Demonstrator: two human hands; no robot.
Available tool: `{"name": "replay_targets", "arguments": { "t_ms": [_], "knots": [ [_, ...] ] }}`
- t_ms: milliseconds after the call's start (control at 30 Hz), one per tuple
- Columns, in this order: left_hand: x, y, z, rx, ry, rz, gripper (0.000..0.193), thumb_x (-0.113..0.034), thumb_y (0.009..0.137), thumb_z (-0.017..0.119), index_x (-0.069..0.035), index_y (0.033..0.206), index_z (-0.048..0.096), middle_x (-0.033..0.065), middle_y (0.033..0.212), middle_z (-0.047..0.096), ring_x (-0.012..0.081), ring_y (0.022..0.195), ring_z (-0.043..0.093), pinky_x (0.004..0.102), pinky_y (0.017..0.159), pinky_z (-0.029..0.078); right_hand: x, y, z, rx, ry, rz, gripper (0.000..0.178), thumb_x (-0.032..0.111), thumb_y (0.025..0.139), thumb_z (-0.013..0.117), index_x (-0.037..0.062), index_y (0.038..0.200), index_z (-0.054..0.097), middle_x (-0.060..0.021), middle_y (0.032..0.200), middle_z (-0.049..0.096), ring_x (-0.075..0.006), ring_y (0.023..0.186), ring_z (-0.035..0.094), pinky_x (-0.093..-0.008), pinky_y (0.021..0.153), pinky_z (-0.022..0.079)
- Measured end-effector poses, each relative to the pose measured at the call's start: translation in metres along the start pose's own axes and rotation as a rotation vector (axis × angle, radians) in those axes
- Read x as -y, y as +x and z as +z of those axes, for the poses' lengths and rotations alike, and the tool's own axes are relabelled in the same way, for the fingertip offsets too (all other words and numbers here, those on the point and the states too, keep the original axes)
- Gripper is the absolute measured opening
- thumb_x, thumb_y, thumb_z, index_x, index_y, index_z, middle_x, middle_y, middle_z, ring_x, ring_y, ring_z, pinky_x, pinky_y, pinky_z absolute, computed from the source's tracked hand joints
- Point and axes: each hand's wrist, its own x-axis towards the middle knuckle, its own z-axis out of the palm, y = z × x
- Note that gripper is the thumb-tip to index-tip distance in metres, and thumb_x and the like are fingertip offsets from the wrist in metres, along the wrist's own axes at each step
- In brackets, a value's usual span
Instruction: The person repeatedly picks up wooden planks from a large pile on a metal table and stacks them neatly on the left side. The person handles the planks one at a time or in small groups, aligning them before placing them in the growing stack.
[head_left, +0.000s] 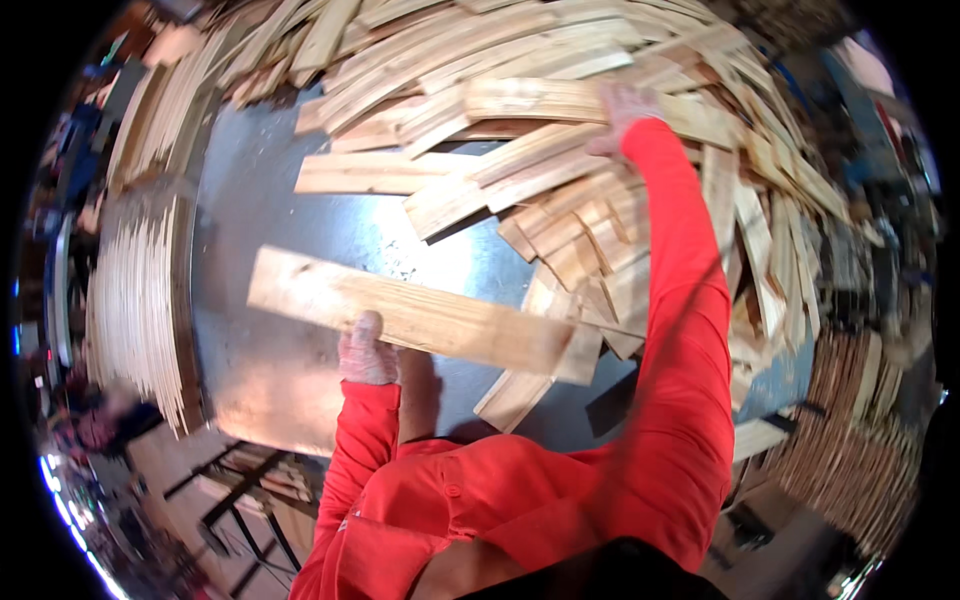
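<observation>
My left hand (368,352) grips a flat wooden board (430,315) near its left half, thumb on top and the other fingers hidden beneath. That board is held over the front of the metal table, slanting down to the right. Far out to the right, my right arm reaches across the pile. My right hand (624,115), its fingers spread, lies on the right part of another pale board (535,100) on the heap. Both hands look to be in light gloves. Loose boards (500,190) overlap at many angles under and around my right hand.
Neatly stacked boards (140,310) line the table's left edge, with a second stack (165,110) behind them. Bare metal tabletop (260,190) shows between these and the heap. At lower right stands a large stack of slats (830,440). A black metal frame (235,500) stands at lower left.
</observation>
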Motion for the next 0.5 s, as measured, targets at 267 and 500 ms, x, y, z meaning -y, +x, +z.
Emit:
{"name": "replay_targets", "arguments": {
  "t_ms": [267,500],
  "knots": [
    [0.085,0.036,-0.032,-0.103,0.113,-0.198,0.038,-0.024,0.094,0.058,0.002,0.122,0.052,0.0123,0.11,0.063,0.0219,0.091,0.064,0.0319,0.08,0.053,0.105,0.009,0.01,0.283,0.314,-0.198,0.1,0.062,0.069,0.069,0.0108,0.147,0.036,-0.0203,0.144,0.044,-0.0357,0.131,0.044,-0.0434,0.108,0.036],
    [0.102,0.065,-0.02,0.02,-0.363,-0.424,0.072,-0.063,0.094,0.042,-0.005,0.136,0.042,0.0161,0.129,0.056,0.032,0.113,0.058,0.0493,0.088,0.053,0.281,-0.096,0.035,0.184,0.189,-0.529,0.104,0.055,0.067,0.072,0.0055,0.148,0.028,-0.0236,0.144,0.042,-0.036,0.132,0.043,-0.042,0.11,0.034]
  ]
}}
